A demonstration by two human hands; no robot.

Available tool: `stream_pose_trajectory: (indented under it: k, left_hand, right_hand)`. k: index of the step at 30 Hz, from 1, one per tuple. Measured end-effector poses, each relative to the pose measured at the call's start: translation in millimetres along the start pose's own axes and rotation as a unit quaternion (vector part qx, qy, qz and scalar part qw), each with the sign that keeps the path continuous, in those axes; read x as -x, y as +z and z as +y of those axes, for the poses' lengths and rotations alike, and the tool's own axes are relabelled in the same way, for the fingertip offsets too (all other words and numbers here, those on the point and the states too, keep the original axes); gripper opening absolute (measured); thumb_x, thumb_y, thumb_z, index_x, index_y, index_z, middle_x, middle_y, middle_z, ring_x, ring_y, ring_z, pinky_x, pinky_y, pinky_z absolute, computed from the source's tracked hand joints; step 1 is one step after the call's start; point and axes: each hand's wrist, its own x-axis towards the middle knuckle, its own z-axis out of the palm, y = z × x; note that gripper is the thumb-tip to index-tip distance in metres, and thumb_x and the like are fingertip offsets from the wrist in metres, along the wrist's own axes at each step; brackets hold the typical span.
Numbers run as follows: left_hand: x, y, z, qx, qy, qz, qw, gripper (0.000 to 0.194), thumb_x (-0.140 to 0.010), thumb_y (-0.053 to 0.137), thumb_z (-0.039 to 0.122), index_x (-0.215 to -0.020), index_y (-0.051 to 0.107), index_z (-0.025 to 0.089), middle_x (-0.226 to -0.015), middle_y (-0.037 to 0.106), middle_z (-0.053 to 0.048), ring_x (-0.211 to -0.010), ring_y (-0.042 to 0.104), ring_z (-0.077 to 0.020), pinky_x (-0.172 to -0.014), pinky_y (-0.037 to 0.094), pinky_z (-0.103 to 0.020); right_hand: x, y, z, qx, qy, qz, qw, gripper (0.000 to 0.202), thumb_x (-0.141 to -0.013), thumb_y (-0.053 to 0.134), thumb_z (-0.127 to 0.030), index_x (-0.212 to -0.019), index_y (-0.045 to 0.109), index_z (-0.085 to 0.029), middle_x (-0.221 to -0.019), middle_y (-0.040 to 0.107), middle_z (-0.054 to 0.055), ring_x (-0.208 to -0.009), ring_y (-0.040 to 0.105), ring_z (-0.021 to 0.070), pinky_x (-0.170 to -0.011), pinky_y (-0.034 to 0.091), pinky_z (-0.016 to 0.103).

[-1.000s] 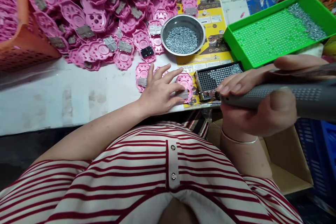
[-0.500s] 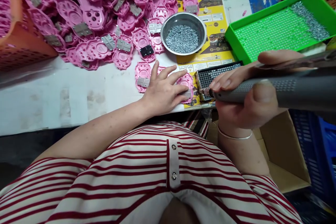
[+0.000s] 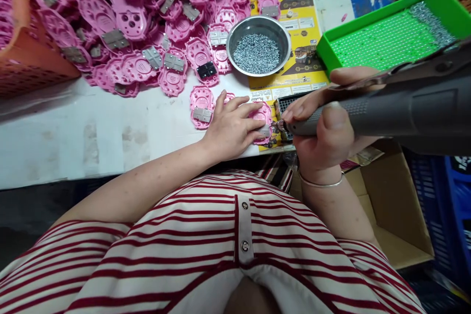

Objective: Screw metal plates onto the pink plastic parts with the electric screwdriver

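Pink plastic forms the piece [image 3: 265,114] on the yellow sheet [image 3: 307,76], near the front edge of the table [image 3: 73,142]. Fingers of the left hand [image 3: 231,127] are spread wide, the tips resting on that piece and the hand grasping nothing. Closed firmly around a grey power screwdriver [image 3: 397,108], the right hand [image 3: 333,132] points its bit at the piece's right side (whether the two touch, I cannot tell). Partly hidden by that hand is a small black tray [image 3: 282,104] with holes. Just left of the left hand lies a similar part [image 3: 202,107] with a grey plate. Beyond stands a steel bowl [image 3: 284,45] of screws [image 3: 256,54], between a heap of pink parts [image 3: 147,19] and a green tray [image 3: 326,56]. An orange basket [image 3: 47,59] sits at far left.
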Motion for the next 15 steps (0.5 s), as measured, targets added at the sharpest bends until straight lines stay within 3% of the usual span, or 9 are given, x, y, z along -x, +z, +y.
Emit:
stream_pose_trajectory:
  k: [10,15]
  left_hand:
    - [1,-2.3,5,0.001,-0.021,0.011,1.000,0.018,-0.089,0.071,0.042,-0.100,0.079,0.031,-0.132,0.069,-0.002,-0.130,0.053,-0.0329,-0.119,0.022,-0.069]
    - [-2,-5.5,5,0.003,-0.031,-0.007,0.999,0.017,-0.088,0.072,0.043,-0.100,0.080,0.033,-0.133,0.068,-0.001,-0.131,0.052,-0.0338,-0.119,0.021,-0.070]
  right_hand:
    - [2,5,-1,0.000,0.033,0.001,0.999,0.038,-0.084,0.068,-0.052,-0.114,0.064,-0.028,-0.059,0.045,-0.008,-0.041,0.044,0.0057,-0.041,0.043,0.021]
    - [2,6,11,0.040,0.078,0.010,0.996,0.042,-0.077,0.067,-0.063,-0.108,0.058,-0.036,-0.077,0.060,-0.006,-0.041,0.038,0.0059,-0.039,0.039,0.026]
